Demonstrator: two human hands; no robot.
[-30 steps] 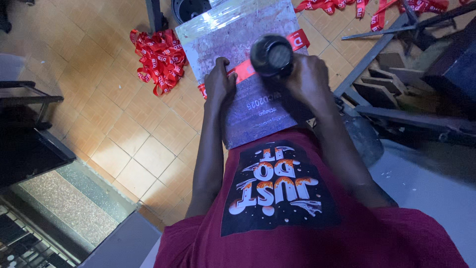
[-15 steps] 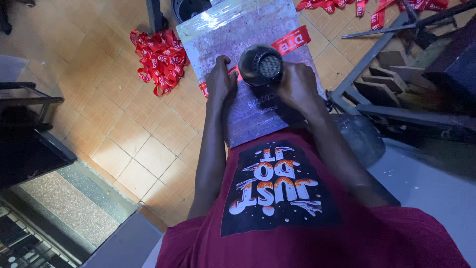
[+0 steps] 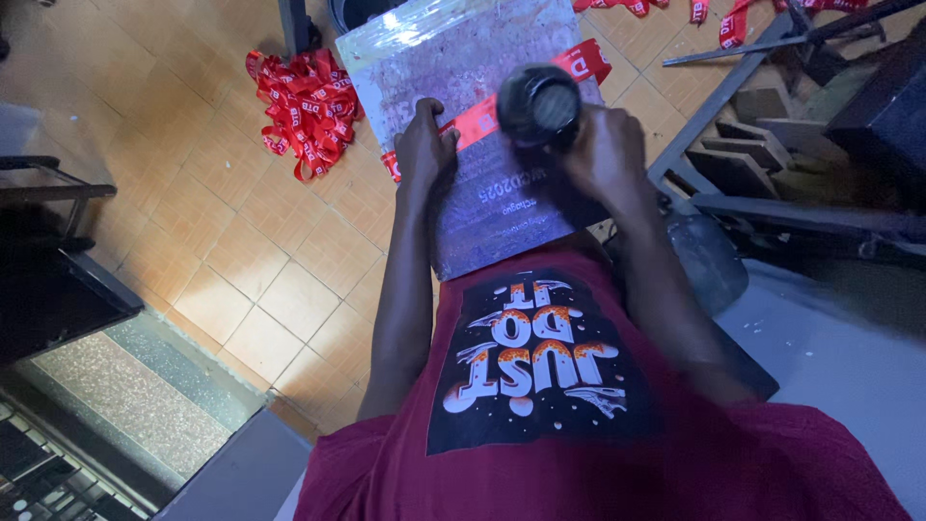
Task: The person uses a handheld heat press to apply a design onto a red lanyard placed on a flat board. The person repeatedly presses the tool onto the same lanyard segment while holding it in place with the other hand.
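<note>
A grey speckled board wrapped in clear plastic rests on my lap. Across it lies a red printed ribbon strip. My left hand presses the strip flat against the board near its left edge. My right hand grips a round black tool, a stamp-like or heat-press-like cylinder, held over the middle of the strip. The part of the ribbon under the tool is hidden.
A heap of red ribbons lies on the tan tiled floor left of the board. More red ribbons lie at the top right. A metal frame and wooden pieces stand at right, a dark rack at left.
The black tool and my right hand have shifted slightly along the strip. My left hand keeps pressing the ribbon in the same spot.
</note>
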